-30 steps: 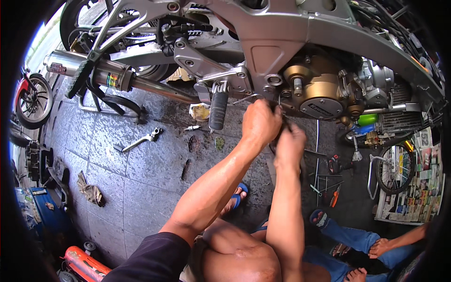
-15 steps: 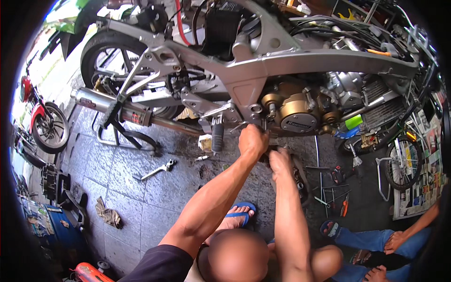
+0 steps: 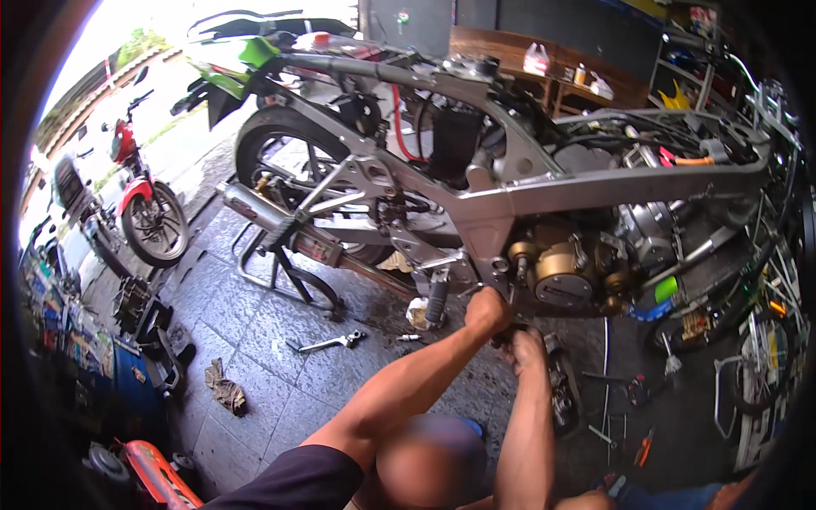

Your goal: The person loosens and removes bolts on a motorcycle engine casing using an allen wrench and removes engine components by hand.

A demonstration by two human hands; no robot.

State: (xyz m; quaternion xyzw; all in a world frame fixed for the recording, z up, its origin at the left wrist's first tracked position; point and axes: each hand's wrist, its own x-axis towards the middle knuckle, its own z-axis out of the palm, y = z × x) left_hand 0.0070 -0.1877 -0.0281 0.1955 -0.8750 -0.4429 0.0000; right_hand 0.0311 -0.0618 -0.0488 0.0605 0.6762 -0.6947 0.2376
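Observation:
My left hand [image 3: 488, 309] is closed at the lower frame of the motorcycle [image 3: 478, 202], just right of the rubber foot peg [image 3: 439, 296] and below the gold engine cover [image 3: 557, 274]. What its fingers hold is hidden. My right hand [image 3: 524, 350] is lower and a little to the right, curled at a dark object under the engine that I cannot make out. A silver exhaust [image 3: 248, 209] runs along the bike's left part, above a black stand [image 3: 299, 287].
A loose metal lever [image 3: 327, 342] and crumpled rag [image 3: 223, 387] lie on tiles. Loose tools [image 3: 644, 446] are at right, near another person's jeans [image 3: 699, 495]. A red motorcycle [image 3: 140, 200] stands left, a red cylinder [image 3: 153, 467] bottom left, a wooden bench [image 3: 552, 55] behind.
The view has tilted up, showing more background, so the bike and both hands sit lower in the picture. My hands remain at the same spot below the frame, beside the engine.

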